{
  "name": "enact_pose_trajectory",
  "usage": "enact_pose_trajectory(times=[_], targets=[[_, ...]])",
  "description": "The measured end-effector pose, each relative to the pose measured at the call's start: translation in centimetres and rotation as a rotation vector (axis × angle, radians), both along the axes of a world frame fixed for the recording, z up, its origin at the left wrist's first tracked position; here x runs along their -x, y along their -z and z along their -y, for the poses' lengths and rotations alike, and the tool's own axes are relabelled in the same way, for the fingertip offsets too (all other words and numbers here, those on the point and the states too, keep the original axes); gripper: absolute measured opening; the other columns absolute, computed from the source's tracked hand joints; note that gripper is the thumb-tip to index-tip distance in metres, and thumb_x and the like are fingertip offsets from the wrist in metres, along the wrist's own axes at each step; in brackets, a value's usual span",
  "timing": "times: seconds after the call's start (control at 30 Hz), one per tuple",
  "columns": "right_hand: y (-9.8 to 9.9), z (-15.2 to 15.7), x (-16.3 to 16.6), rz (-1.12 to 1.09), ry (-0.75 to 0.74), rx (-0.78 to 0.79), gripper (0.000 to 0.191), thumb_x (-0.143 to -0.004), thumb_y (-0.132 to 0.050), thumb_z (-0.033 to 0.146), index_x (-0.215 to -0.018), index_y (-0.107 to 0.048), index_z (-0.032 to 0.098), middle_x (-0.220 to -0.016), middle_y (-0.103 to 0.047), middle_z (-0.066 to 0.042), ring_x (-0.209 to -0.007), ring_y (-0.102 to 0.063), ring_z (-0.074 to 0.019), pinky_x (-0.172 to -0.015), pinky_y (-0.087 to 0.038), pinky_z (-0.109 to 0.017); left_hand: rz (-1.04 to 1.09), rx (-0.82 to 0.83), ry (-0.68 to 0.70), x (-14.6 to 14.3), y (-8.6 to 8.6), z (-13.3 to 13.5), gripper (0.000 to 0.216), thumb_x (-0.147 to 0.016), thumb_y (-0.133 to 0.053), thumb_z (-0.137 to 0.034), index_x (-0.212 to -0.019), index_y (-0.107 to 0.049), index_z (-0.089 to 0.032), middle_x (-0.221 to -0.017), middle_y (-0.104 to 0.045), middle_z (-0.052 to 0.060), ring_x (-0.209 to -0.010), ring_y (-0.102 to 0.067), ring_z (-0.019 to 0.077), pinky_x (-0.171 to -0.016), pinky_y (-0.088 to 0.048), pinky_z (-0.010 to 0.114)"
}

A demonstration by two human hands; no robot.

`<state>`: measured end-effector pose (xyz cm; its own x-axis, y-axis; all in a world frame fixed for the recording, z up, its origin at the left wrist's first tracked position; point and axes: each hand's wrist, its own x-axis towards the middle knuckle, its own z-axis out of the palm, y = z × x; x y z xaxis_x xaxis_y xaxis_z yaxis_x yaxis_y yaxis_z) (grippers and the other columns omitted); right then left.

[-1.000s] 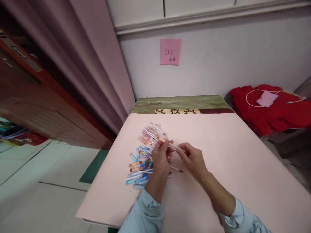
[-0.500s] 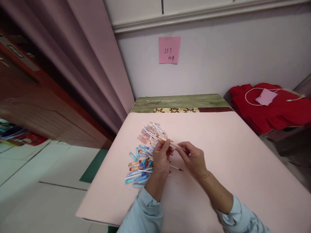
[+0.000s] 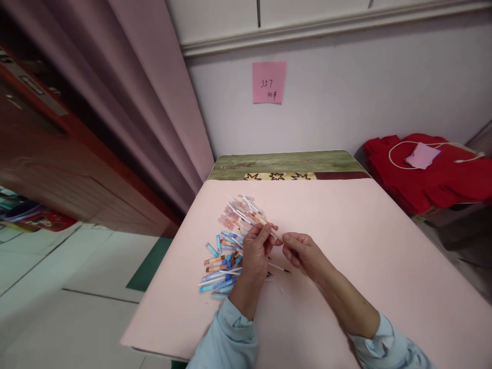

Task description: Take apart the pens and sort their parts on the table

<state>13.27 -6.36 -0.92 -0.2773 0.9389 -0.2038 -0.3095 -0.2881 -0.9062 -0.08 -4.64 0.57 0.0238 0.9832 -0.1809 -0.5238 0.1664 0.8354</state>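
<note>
My left hand [image 3: 257,251] is closed round a slim pen [image 3: 258,219] with an orange-brown end that points up and left. The pen's pale other end comes out between my left fingers. At that pale end, the thumb and fingers of my right hand [image 3: 305,252] are pinched together. Just left of my hands lie blue and brown pen parts [image 3: 219,274], with clear and pinkish pen parts [image 3: 232,218] above them. A thin white refill [image 3: 279,267] with a dark tip rests below my hands.
The table [image 3: 346,297] has a pale pink cover, and its green far end [image 3: 284,160] meets the wall. A pink note [image 3: 269,83] is stuck on the wall. Red cloth [image 3: 442,179] with a white cable lies at the right. A curtain [image 3: 154,92] hangs on the left.
My right hand has turned and slid a little down the pen to its pale end. A small white scrap now shows on the table below my hands. The view has shifted slightly.
</note>
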Motion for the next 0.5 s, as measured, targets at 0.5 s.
enact_pose_trajectory(times=[0.5], targets=[[0.92, 0.13, 0.55, 0.4, 0.298, -0.286, 0.031, -0.079, -0.071, 0.047, -0.084, -0.068, 0.016, -0.062, -0.06, 0.0, -0.055, -0.051, -0.0115, -0.051, -0.044, -0.022, 0.024, 0.053, -0.158, -0.4, 0.54, -0.23, 0.033, -0.067, -0.08, -0.039, -0.073, -0.058, -0.015, -0.051, -0.052, -0.005, -0.043, -0.043, 0.0039, -0.042, -0.027, 0.015]])
